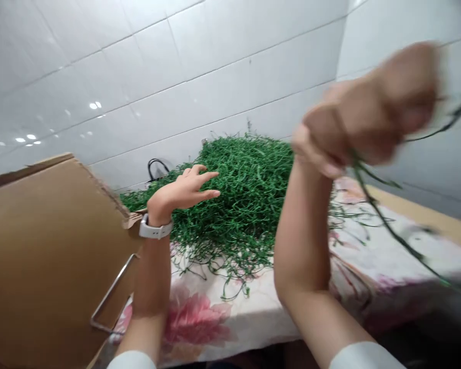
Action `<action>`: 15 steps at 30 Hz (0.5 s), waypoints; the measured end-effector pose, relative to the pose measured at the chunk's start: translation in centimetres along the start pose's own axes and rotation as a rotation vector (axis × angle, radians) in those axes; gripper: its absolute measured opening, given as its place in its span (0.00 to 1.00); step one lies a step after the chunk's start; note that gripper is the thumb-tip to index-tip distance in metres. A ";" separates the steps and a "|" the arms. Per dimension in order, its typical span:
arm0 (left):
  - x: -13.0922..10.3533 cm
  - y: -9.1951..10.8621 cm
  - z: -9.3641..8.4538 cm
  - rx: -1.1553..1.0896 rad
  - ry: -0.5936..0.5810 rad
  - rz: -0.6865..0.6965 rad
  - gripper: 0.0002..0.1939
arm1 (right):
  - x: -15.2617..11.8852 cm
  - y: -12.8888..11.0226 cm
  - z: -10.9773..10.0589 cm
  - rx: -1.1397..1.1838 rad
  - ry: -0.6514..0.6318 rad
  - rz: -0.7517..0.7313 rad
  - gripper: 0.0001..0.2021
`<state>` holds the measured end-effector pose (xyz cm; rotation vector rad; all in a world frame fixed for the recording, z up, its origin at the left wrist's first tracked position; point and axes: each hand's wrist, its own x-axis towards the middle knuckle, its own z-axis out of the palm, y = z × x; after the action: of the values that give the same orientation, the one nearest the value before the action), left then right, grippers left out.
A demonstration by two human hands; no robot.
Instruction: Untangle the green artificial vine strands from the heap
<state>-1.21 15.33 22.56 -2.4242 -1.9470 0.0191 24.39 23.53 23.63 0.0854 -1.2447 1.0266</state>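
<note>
A large heap of thin green strands (249, 189) lies on the flowered cloth (253, 318) against the wall. My left hand (188, 188), with a white watch band at the wrist, is at the heap's left side; its fingers are spread and it holds nothing. Raised high on the right, my right hand (364, 113) is closed and smeared by motion. Long dark green strands (388, 225) come out from it, hanging down to the right and sticking out past its far side. The exact finger positions are blurred.
A big brown cardboard box (54, 256) stands at the left, close to my left forearm, with a bent metal bar (113, 292) beside it. Behind the heap is a black cable loop (157, 166). White tiled walls (223, 77) close off the back and right.
</note>
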 end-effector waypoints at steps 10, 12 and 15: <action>-0.5 0.0 -0.6 -0.025 -0.066 0.015 0.41 | 2.0 7.1 2.0 0.152 -0.287 0.016 0.27; -0.7 0.0 -0.6 -0.015 -0.063 0.005 0.41 | 1.9 7.2 2.0 0.209 -0.321 -0.007 0.24; -0.7 0.0 -0.5 -0.009 -0.062 0.007 0.41 | 1.9 7.3 2.1 0.262 -0.337 -0.021 0.20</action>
<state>-1.31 14.63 23.03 -2.4650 -1.9682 0.0873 17.88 27.65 22.59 0.4900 -1.4002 1.1862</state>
